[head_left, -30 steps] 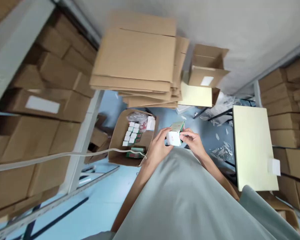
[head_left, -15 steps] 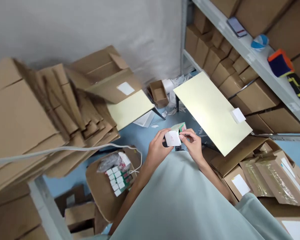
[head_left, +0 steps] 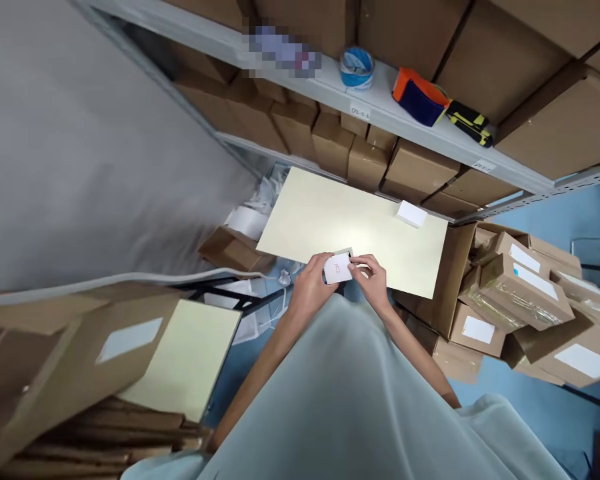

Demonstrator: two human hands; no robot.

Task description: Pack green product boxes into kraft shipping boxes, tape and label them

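A small white box (head_left: 337,269) with red print on its near face is held in front of my body, close to the near edge of the pale table (head_left: 325,213). My left hand (head_left: 307,288) grips it from the left, fingers wrapped around the side. At the box's right edge, the thumb and fingers of my right hand (head_left: 373,283) pinch its flap or corner; exactly which is too small to tell. A narrow strip of the box's far side shows above the white face. Another white box (head_left: 411,213) lies on the table toward the far right.
Behind the table a shelf (head_left: 320,87) carries cartons, a tape roll (head_left: 357,68), an orange-and-blue object (head_left: 420,97) and a black-and-yellow cutter (head_left: 470,123). At right, a large carton (head_left: 440,287) holds smaller boxes. A second pale table (head_left: 195,353) and a white cable (head_left: 130,283) are at left.
My view has swung to the right, so the pale table now lies straight ahead behind my hands. The box with green-and-white packs has left view. Both hands still hold the small box.
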